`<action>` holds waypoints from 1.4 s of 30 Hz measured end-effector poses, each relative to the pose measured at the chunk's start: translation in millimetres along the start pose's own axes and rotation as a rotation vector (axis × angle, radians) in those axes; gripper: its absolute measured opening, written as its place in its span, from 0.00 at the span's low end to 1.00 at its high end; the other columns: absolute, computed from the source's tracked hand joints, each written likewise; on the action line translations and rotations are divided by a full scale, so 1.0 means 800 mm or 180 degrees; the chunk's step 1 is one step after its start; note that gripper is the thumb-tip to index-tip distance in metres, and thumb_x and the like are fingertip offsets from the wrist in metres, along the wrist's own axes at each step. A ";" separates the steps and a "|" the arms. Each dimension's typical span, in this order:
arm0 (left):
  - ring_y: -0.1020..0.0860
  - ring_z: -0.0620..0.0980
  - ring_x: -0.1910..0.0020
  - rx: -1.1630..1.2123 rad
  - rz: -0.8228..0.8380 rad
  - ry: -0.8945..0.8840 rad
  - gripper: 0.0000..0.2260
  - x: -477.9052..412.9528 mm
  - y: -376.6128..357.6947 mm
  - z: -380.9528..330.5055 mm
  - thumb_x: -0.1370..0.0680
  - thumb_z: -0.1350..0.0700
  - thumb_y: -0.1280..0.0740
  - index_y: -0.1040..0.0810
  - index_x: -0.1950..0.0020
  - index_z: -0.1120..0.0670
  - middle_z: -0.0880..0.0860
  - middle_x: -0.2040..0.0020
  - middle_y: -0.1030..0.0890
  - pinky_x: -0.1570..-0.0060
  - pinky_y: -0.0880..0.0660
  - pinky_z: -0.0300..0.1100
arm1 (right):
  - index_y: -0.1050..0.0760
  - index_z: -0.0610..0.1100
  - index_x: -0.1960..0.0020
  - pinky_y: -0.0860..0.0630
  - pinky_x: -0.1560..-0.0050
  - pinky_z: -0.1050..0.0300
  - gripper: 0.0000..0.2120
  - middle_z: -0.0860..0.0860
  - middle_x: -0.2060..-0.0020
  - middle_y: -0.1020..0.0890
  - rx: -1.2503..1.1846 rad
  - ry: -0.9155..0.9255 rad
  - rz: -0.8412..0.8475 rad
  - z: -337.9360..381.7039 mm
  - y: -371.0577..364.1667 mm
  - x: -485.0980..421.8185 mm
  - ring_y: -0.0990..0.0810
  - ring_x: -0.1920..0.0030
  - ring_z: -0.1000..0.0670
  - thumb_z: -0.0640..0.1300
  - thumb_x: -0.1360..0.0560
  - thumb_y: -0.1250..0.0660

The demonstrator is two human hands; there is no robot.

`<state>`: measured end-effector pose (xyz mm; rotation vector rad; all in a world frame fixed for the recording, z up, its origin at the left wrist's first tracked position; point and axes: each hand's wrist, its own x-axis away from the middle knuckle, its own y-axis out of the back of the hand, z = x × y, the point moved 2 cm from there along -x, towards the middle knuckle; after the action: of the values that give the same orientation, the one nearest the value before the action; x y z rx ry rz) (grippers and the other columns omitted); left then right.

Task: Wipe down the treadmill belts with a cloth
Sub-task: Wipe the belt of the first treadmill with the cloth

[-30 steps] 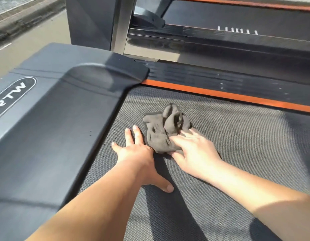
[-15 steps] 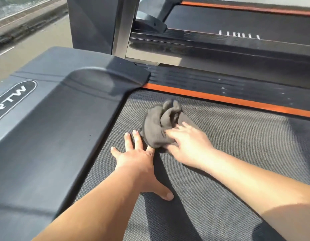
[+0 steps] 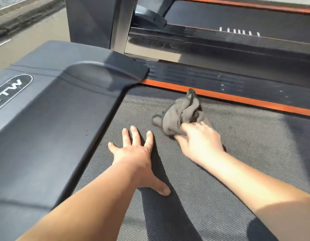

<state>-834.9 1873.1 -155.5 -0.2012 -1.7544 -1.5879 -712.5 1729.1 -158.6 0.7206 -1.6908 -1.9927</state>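
Note:
A crumpled dark grey cloth [image 3: 180, 113] lies bunched on the textured grey treadmill belt [image 3: 237, 153], close to the orange side stripe [image 3: 237, 100]. My right hand [image 3: 199, 141] holds the cloth's near edge, with fingers over it and the thumb at its lower corner. To the left, my left hand [image 3: 135, 153] rests flat on the belt with fingers spread, a short gap from the cloth. It holds nothing.
The treadmill's dark motor cover [image 3: 51, 122] with an oval logo rises along the belt's left side. Beyond the orange stripe runs a black side rail [image 3: 237, 80]. Farther back stands a second treadmill [image 3: 237, 20] with an upright post [image 3: 121, 23].
My right hand has pushed the cloth away from my left hand, up and right towards the orange stripe. My left hand stays planted on the belt.

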 end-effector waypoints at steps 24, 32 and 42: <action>0.72 0.67 0.22 0.0088 0.0006 -0.0031 0.78 -0.004 -0.003 0.002 0.52 0.19 0.26 0.76 0.22 0.44 0.61 0.21 0.74 0.28 0.55 0.79 | 0.26 0.49 0.37 0.25 0.42 0.45 0.17 0.42 0.37 0.20 -0.0163 -0.1347 0.0405 -0.085 0.020 -0.043 0.23 0.35 0.37 0.58 0.19 0.38; 0.72 0.67 0.22 0.0062 0.0004 -0.0009 0.78 -0.002 -0.001 0.000 0.53 0.19 0.27 0.72 0.20 0.46 0.61 0.21 0.74 0.28 0.53 0.78 | 0.16 0.49 0.44 0.25 0.31 0.45 0.17 0.51 0.47 0.13 -0.0311 0.0966 0.0324 -0.004 0.005 0.068 0.17 0.39 0.44 0.49 0.32 0.31; 0.72 0.66 0.22 0.0075 -0.0027 -0.0012 0.79 -0.005 -0.005 0.002 0.54 0.18 0.28 0.76 0.22 0.44 0.60 0.21 0.74 0.28 0.54 0.79 | 0.24 0.47 0.47 0.26 0.50 0.48 0.13 0.41 0.48 0.17 0.0072 -0.1322 0.0080 -0.076 0.010 0.003 0.21 0.44 0.35 0.56 0.21 0.35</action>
<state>-834.8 1875.1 -161.0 -0.1858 -1.7779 -1.5730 -676.2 1679.7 -158.4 0.2999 -1.9378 -2.2205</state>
